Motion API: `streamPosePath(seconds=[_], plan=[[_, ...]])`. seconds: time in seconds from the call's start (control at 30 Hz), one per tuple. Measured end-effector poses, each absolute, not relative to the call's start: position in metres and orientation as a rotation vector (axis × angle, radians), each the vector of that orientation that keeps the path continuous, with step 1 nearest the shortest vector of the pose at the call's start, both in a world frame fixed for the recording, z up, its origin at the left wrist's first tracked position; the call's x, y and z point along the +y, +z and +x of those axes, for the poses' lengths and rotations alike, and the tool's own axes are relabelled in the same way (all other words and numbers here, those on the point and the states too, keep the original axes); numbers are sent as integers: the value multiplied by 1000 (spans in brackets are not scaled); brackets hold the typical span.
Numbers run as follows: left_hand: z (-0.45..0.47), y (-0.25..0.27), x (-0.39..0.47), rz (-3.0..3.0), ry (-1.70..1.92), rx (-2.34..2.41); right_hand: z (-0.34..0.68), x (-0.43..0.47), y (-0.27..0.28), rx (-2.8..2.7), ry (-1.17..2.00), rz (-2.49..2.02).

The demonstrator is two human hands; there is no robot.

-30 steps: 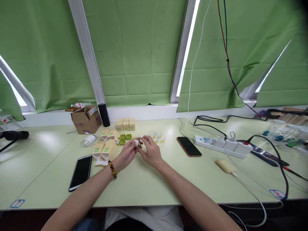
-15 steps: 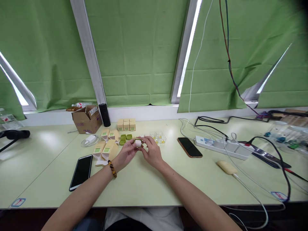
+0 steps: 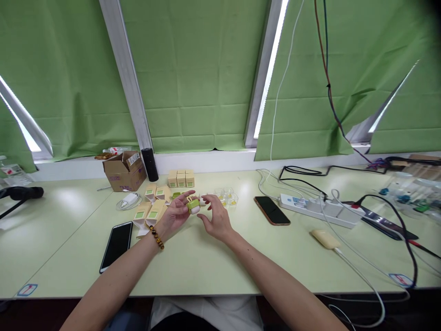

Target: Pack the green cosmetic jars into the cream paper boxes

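My left hand (image 3: 173, 216) has its fingers and thumb around a small green-and-white case with a pale yellow loop on top (image 3: 194, 207), held above the table. Just to the right, my right hand (image 3: 217, 218) has thumb and fingers apart, with nothing visible between them. Behind my left hand, a green square cup (image 3: 176, 195) shows in part; others near it are hidden. Clear plastic cups with yellow bits (image 3: 229, 197) stand beyond my right hand. Opened cream boxes with green labels (image 3: 156, 212) lie left of my left hand.
Small closed cream boxes (image 3: 181, 178) stand in a row at the back, near a black cylinder (image 3: 149, 164) and a cardboard box (image 3: 124, 171). Phones lie left (image 3: 116, 246) and right (image 3: 272, 210). A white power strip (image 3: 320, 210) with trailing cables occupies the right side.
My right hand has let go of the case, its fingers now spread. My left hand has shifted slightly left with the case, now turned so its green part and loop show.
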State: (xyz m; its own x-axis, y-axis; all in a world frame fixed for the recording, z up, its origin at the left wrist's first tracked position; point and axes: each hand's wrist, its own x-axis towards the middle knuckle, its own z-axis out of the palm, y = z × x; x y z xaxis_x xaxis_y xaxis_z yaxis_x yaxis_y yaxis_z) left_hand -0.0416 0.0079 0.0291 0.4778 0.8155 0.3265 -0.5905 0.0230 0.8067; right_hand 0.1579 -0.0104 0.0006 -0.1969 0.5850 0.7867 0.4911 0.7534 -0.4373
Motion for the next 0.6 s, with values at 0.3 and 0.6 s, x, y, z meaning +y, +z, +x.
streamPosePath(seconds=[0.3, 0.6], plan=[[-36, 30, 5, 1161, 1179, 345, 148, -16, 3, -1653, 520, -790], [-28, 21, 7, 1193, 1332, 436, 147, -4, -1, -1306, 1073, -627]])
